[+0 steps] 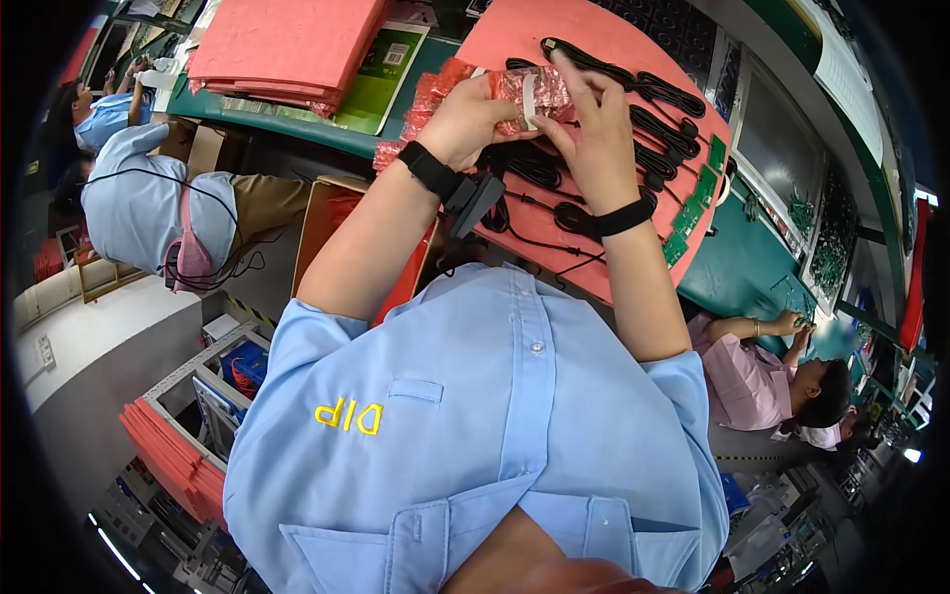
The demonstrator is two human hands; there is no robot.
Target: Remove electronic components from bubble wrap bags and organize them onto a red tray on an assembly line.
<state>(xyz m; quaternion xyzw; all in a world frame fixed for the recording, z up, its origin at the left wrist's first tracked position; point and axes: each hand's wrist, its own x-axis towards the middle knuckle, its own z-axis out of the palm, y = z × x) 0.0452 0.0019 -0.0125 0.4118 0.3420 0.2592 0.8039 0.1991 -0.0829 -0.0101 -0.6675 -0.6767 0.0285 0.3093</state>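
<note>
One plastic pouch (552, 93) | translucent red | crinkled, shiny | white strip (528, 97)

On my feed I see a reddish, see-through plastic packet (552, 89) with a white strip (528, 96), black cables (675, 96) against a salmon-pink mat (594, 25), green circuit boards (705, 188), and a light-blue shirt (435, 465) with yellow embroidery (370, 419).

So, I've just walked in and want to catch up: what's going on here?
A person's left hand holds a shiny, reddish see-through plastic packet with a white strip; the right hand is at its other end, though whether it grips is unclear. Both are over a flat pink sheet bearing coiled black cables, with a row of green circuit boards near its right edge.
</note>
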